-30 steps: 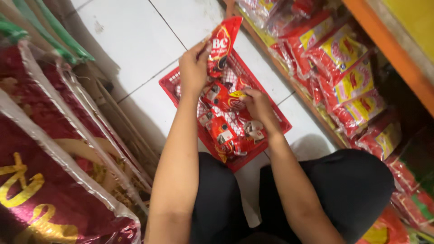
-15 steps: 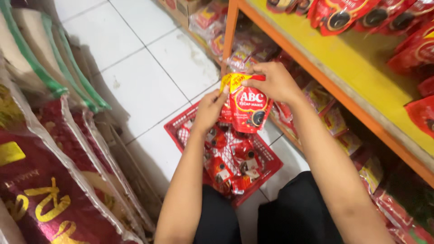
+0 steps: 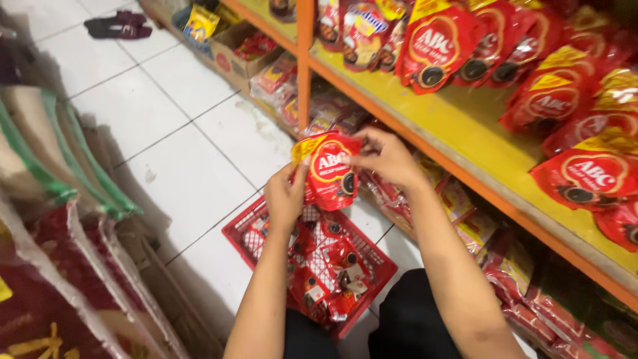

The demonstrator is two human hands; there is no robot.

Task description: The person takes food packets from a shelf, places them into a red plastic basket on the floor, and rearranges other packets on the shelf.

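Both my hands hold one red sauce pouch [image 3: 330, 174] with a yellow top corner and a black cap, raised in front of the shelf edge. My left hand [image 3: 286, 197] grips its lower left side, and my right hand [image 3: 384, 158] pinches its upper right edge. Below them a red plastic basket [image 3: 243, 228] sits on the white tile floor with several similar red pouches [image 3: 330, 269] inside.
A yellow shelf with an orange edge [image 3: 458, 136] runs along the right, carrying red pouches [image 3: 577, 174]. More packets [image 3: 512, 266] fill the level beneath. Large sacks [image 3: 53, 219] lean at the left. A cardboard box [image 3: 229, 50] and dark sandals [image 3: 118, 25] lie farther back.
Both hands have lifted the pouch up out of the basket toward the shelf. The view has tilted up, showing more of the shelf.
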